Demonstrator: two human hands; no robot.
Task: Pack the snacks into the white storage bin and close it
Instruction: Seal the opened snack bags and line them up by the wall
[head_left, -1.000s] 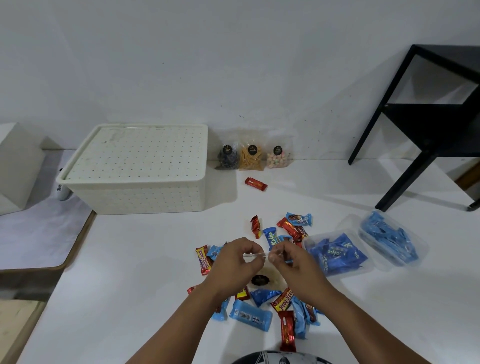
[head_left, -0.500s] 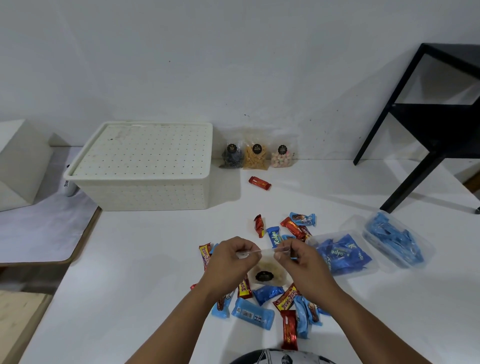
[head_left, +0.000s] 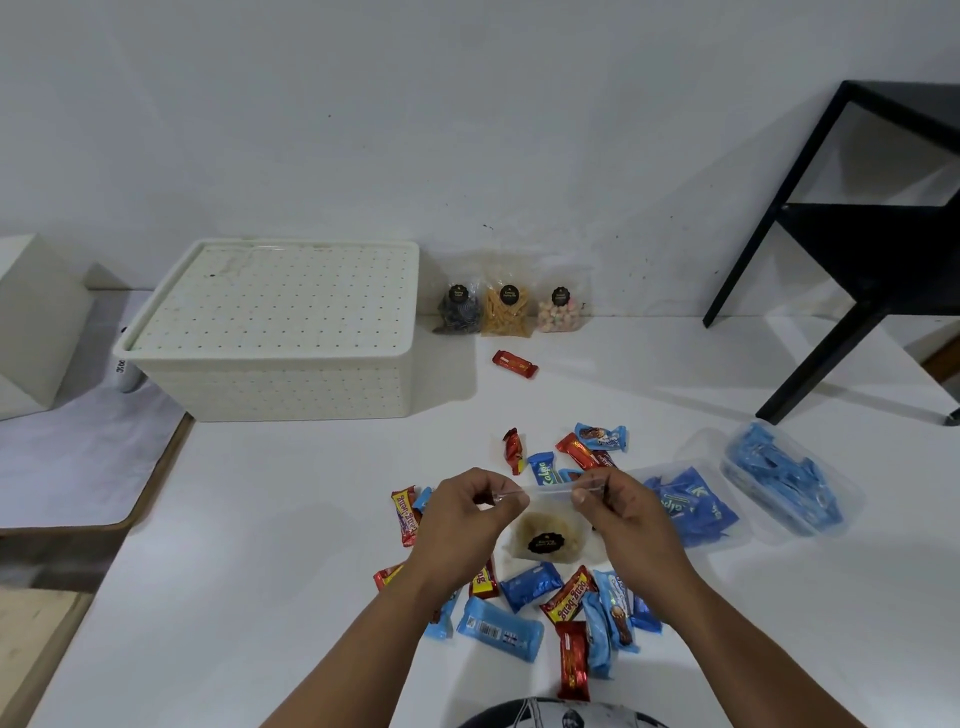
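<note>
Pouch (head_left: 545, 538) of pale snacks, clear with a black label, hangs between both hands above the bench (head_left: 260, 545). Left hand (head_left: 465, 512) and right hand (head_left: 626, 506) each pinch a top corner with curled fingers, stretching the seal. Loose wrappers underneath; white storage bin (head_left: 280, 332) sits lidded, back left.

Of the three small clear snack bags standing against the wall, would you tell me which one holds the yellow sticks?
The middle bag: it holds yellow sticks, while the left bag has dark pieces and the right bag has pale pastel balls.
</note>
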